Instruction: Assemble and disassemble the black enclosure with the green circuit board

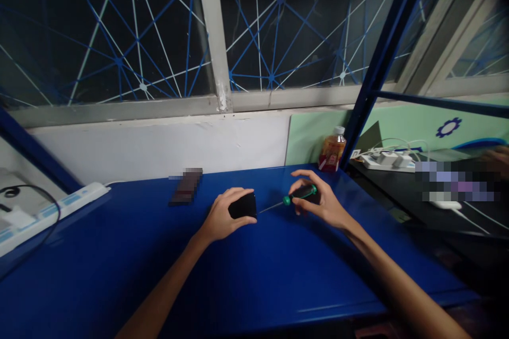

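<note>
My left hand is closed around a flat black phone-like object, its fingers along the upper edge and the thumb along the lower one. In my right hand is a screwdriver with a black and green handle and a thin metal shaft. The shaft points left, and its tip is close to the right end of the black object; whether they touch I cannot tell. Both hands are over the blue tabletop.
A dark flat item, partly blurred, lies behind my left hand. White power strips lie at the left and on the black table at right. A drink bottle stands in the back right corner by a blue post.
</note>
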